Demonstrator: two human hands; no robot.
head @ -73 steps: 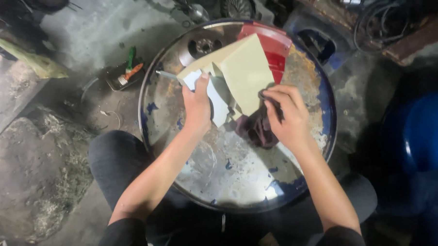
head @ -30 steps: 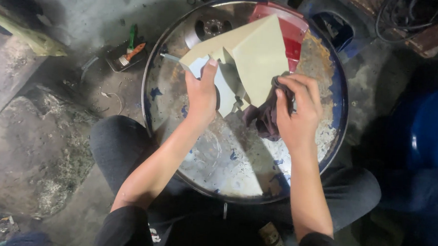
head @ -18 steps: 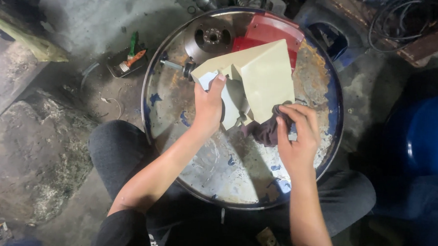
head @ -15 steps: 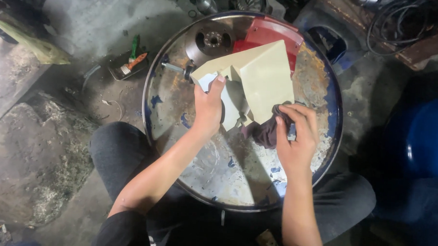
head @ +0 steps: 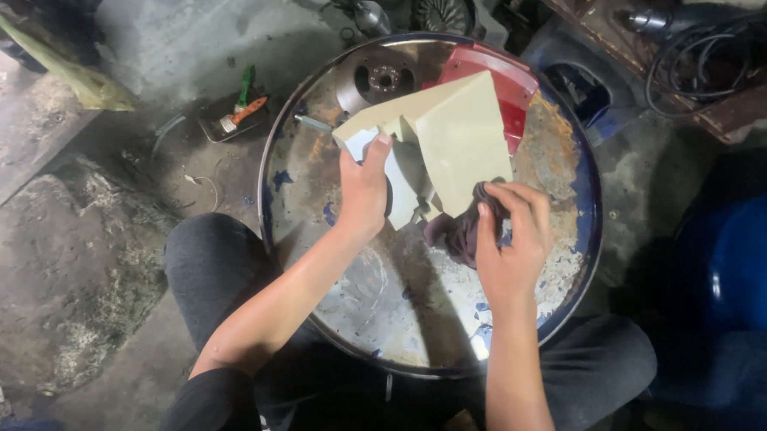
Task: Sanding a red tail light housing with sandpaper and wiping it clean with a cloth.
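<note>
A cream-coloured plastic panel (head: pixel 454 137) lies on top of a round metal drum lid (head: pixel 380 300). My left hand (head: pixel 363 189) grips the panel's near left edge, thumb over a pale blue-white part of it. My right hand (head: pixel 510 241) clutches a dark maroon rag (head: pixel 453 232) and presses it against the panel's lower right edge. A red plastic panel (head: pixel 503 84) lies under the cream one at the far side of the lid.
A metal hub with bolt holes (head: pixel 384 78) sits at the lid's far edge. A small tray with a green and an orange tool (head: pixel 234 117) rests on the concrete floor to the left. A blue barrel (head: pixel 743 262) stands at right; cables (head: pixel 704 48) lie at top right.
My right hand with the rag has shifted slightly along the cream panel's lower edge. My left hand keeps its hold on the panel. The camera view has drifted a little.
</note>
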